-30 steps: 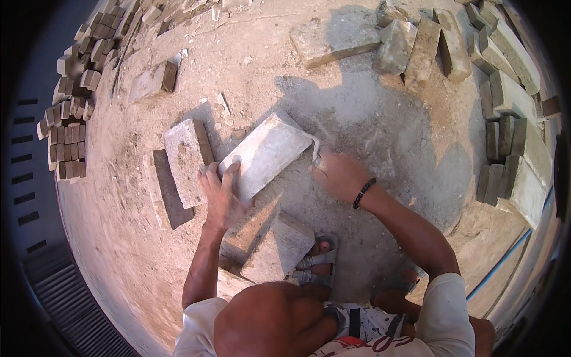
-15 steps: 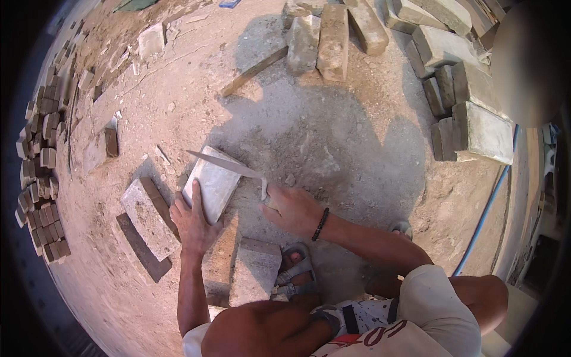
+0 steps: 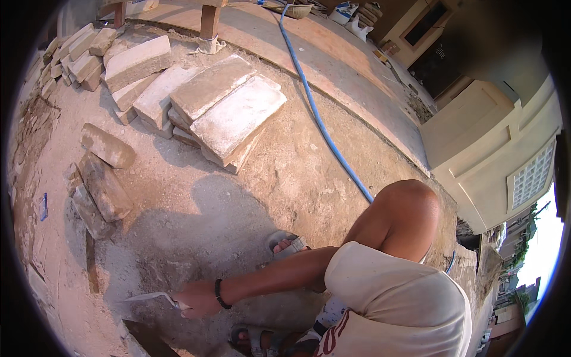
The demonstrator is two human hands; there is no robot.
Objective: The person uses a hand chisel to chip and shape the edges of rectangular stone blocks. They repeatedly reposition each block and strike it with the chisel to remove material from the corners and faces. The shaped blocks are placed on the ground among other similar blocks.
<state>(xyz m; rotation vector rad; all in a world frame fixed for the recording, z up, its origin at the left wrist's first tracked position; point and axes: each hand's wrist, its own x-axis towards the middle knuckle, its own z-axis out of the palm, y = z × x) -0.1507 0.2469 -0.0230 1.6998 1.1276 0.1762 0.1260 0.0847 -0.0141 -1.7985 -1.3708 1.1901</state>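
My right hand (image 3: 199,299), with a dark beaded bracelet at the wrist, is closed round the handle of a trowel (image 3: 146,296). The thin metal blade points left, low over the dusty ground. Just below it, a block (image 3: 151,340) with a dark side is cut off by the lower edge of the view. I cannot tell whether the blade touches this block. My left hand is out of view.
Loose blocks (image 3: 104,184) lie ahead on the left. Beyond them a row of stacked blocks (image 3: 238,119) stretches to the far left. A blue hose (image 3: 321,122) runs along a slab edge toward my right knee. A cream wall (image 3: 476,131) stands at right.
The view has swung to the right, bringing in the hose, slab and wall. My left hand and the block under it have gone out of view. The trowel stays in my right hand.
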